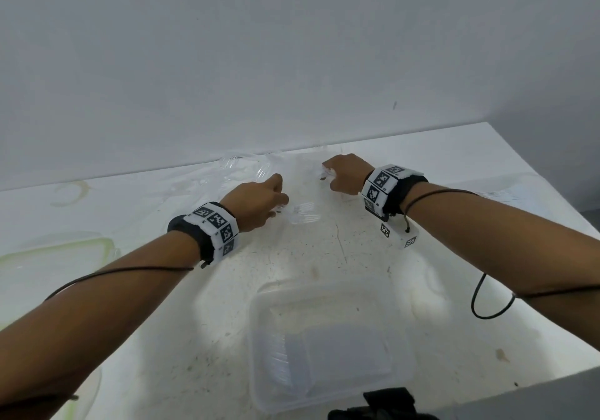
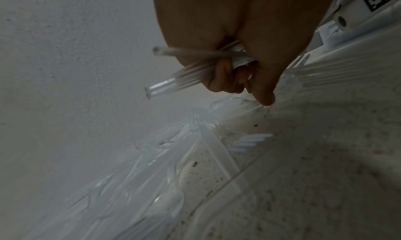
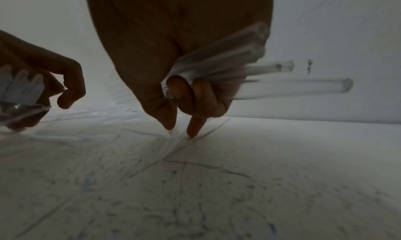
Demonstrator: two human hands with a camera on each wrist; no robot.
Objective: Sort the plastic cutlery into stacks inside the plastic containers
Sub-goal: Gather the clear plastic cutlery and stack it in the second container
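Clear plastic cutlery [image 2: 152, 166] lies in a loose pile on the white table [image 1: 324, 257] against the wall, while the left hand [image 1: 256, 205] grips a bundle of forks [image 1: 303, 213] with fingers curled round the handles. The right hand [image 1: 345, 174], just beside the pile, clutches several clear handles [image 3: 249, 69], thumb and forefinger pointing down to the tabletop. An open plastic container [image 1: 328, 348] sits near the table's front edge, well apart from both hands.

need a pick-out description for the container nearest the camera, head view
Start at the white speckled table against the grey wall and come to its near edge. The clear rectangular plastic container sits there, open-topped, between the two forearms, with a stack of clear plastic cutlery along its left side. Unlike the green-rimmed clear container at the far left, its rim is plain and colourless.
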